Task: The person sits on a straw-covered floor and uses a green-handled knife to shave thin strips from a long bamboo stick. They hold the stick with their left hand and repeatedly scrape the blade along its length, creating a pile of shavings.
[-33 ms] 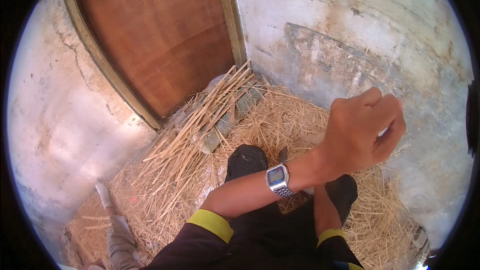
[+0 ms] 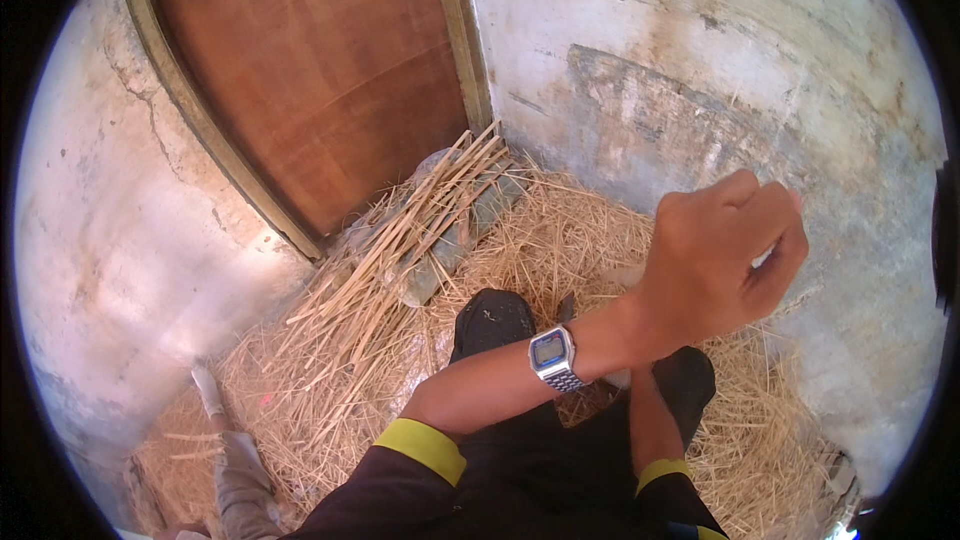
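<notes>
My left hand [image 2: 722, 258] is raised to the right, its fingers curled into a fist with a small gap showing through. Anything inside that fist is hidden. A silver digital wristwatch [image 2: 552, 352] sits on the left wrist. My left forearm crosses over my right one, which comes up from the lower right and hides my right hand and its fingers. Between my dark-covered knees a narrow grey piece [image 2: 567, 308] sticks up, its kind unclear. Loose straw [image 2: 560, 240] lies beneath and around me.
A bundle of flat straw-coloured strips [image 2: 440, 205] rests over a greyish sack [image 2: 490, 202] by a brown door [image 2: 310, 60]. Stained pale walls [image 2: 700, 60] close in on both sides. At lower left, another person's grey-clothed limb [image 2: 245, 475] extends over the straw.
My left fist and wrist have shifted very slightly to the left. Everything else stays in place.
</notes>
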Tool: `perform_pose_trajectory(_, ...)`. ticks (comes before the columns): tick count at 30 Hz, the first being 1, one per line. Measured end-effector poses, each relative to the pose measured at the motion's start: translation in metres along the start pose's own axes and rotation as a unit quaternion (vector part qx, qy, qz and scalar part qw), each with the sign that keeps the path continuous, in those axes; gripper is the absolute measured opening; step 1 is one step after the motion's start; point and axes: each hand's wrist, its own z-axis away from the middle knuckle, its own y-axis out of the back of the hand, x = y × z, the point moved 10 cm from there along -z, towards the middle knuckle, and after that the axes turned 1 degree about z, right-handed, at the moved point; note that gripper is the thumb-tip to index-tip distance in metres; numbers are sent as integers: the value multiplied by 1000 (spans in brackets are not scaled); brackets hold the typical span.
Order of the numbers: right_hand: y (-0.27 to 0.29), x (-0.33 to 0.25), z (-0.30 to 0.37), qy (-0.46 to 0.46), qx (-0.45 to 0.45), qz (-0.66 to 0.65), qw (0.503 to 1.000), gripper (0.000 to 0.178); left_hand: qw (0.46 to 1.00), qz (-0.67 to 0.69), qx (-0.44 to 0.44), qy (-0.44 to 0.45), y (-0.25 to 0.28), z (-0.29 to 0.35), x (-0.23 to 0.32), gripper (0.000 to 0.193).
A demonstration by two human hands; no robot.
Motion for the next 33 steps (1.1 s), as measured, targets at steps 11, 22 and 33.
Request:
perform_pose_trajectory(11,9,-3,23,84,-76,-150,982,84,998,-57,-13,-17,17,-12,-7,34)
perform_pose_trajectory(22,66,1,57,26,92,-388,916,70,974,80,126,169,187,-7,-55,33)
perform_pose_trajectory(33,196,23,136,165,374,-711,572,11,974,61,177,125,212,53,-24,31)
